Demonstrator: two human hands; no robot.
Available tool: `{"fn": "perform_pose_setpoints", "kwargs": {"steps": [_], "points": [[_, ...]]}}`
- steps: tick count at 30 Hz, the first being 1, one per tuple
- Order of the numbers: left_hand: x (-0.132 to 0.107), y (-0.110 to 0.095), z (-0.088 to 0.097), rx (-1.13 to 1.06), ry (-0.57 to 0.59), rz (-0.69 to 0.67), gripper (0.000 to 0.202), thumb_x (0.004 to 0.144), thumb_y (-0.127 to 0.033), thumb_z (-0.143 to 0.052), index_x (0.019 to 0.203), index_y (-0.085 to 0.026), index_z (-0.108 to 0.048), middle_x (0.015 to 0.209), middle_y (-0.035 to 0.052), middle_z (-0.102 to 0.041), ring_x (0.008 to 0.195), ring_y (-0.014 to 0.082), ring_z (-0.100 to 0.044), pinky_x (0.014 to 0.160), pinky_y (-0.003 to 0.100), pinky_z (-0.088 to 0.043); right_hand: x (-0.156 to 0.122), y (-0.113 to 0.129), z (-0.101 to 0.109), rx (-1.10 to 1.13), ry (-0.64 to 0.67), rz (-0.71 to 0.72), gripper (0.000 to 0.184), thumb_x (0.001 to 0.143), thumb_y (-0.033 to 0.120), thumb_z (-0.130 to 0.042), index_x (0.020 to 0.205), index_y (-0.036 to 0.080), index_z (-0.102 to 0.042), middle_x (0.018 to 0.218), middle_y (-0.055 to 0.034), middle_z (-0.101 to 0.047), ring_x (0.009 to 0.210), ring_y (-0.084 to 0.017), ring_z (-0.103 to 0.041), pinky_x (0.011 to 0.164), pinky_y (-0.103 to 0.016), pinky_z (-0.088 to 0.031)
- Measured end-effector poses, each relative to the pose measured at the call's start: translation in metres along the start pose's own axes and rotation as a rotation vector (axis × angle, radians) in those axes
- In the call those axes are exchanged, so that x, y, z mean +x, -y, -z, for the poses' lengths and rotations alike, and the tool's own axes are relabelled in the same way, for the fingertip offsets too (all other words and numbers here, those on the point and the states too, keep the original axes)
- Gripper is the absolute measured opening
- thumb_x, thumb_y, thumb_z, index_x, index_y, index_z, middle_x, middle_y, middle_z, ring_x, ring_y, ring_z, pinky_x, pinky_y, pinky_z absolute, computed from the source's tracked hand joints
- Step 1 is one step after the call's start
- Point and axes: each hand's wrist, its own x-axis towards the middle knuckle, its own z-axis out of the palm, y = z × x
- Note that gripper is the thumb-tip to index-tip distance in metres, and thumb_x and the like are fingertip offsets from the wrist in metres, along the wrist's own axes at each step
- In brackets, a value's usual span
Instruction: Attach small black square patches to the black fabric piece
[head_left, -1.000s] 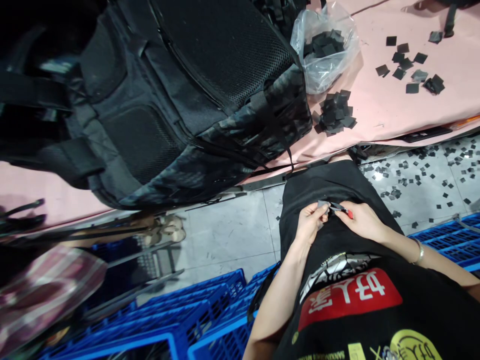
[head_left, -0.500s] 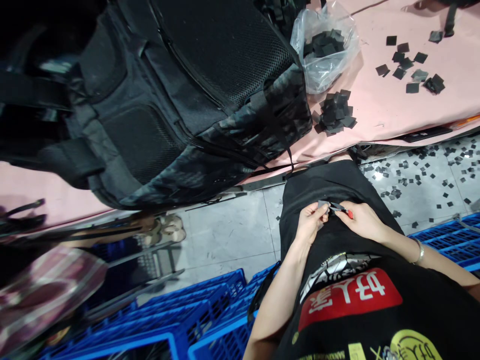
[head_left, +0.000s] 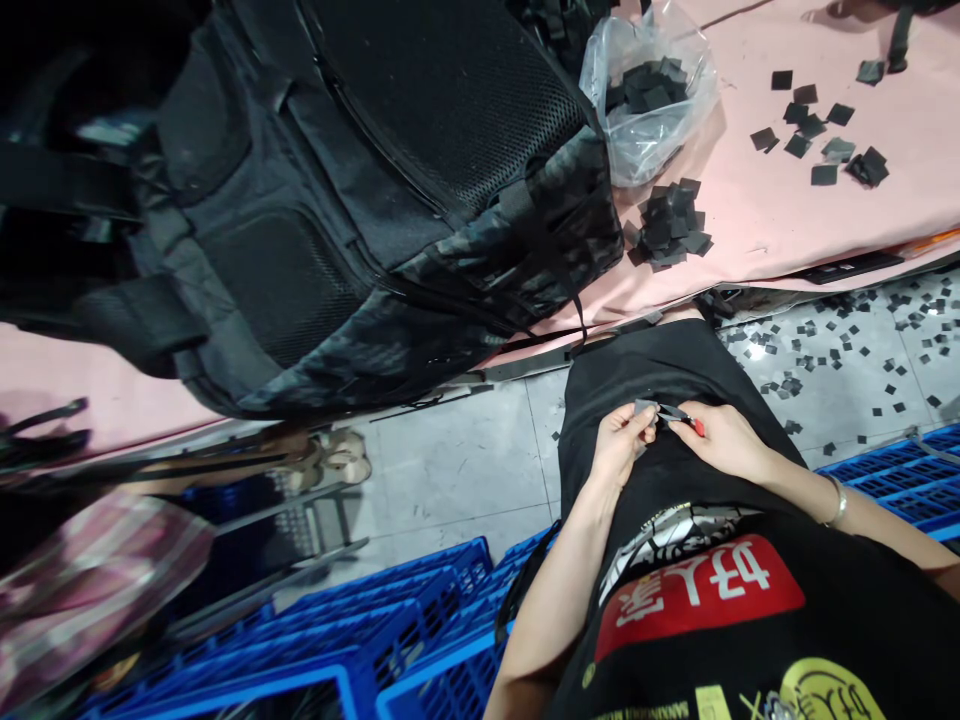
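Lower centre of frame, on my lap: my left hand point(head_left: 619, 447) pinches a small dark grey fabric square point(head_left: 643, 407); my right hand point(head_left: 724, 440) grips red-handled snips point(head_left: 684, 418) touching it.

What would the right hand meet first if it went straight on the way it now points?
Likely the dark patch pinched by the left hand; the right hand points its cutter at it.

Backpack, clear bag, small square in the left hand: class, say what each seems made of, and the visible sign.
Backpack: matt woven synthetic fabric; mesh panel and webbing straps show. Clear bag: thin glossy plastic film; crinkles, glare, contents visible. Small square in the left hand: flat, dull grey-black, perhaps fabric or foam; too small to tell.
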Motion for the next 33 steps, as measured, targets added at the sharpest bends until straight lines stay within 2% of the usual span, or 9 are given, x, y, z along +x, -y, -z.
{"fn": "perform_pose_setpoints", "kwargs": {"steps": [18,24,33], "points": [[-0.0001,0.0008,0.0,0.016,-0.011,-0.015,0.022,0.064,-0.029,-0.071,0.072,-0.01,-0.064,0.054,-0.0023,-0.052,0.047,0.0043,-0.042,0.051,0.02,-0.032,-0.0005,0.0016,0.0017,-0.005,0.001,0.002,0.027,0.087,0.037,-0.039,0.091,0.021,-0.06,0.075,-0.0025,-0.068,0.068,-0.017,-0.063,0.057,-0.023,-0.035],[-0.0017,-0.0005,-0.0023,0.073,-0.026,-0.04,0.022,0.063,-0.03,-0.072,0.065,-0.011,-0.062,0.051,-0.0023,-0.052,0.046,0.0046,-0.043,0.05,0.02,-0.032,-0.0005,0.0007,0.0005,-0.003,0.003,0.008,0.027,0.087,0.037,-0.039,0.087,0.021,-0.06,0.074,-0.0023,-0.068,0.066,-0.017,-0.063,0.056,-0.023,-0.035],[-0.0006,0.0001,0.0,-0.04,-0.057,-0.001,0.027,0.061,-0.029,-0.074,0.081,-0.011,-0.066,0.062,-0.001,-0.055,0.05,0.0042,-0.045,0.05,0.019,-0.035,-0.0002,0.001,-0.0012,0.027,-0.032,0.001,0.027,0.087,0.037,-0.038,0.09,0.021,-0.06,0.074,-0.0028,-0.068,0.068,-0.017,-0.063,0.057,-0.022,-0.035]]}}
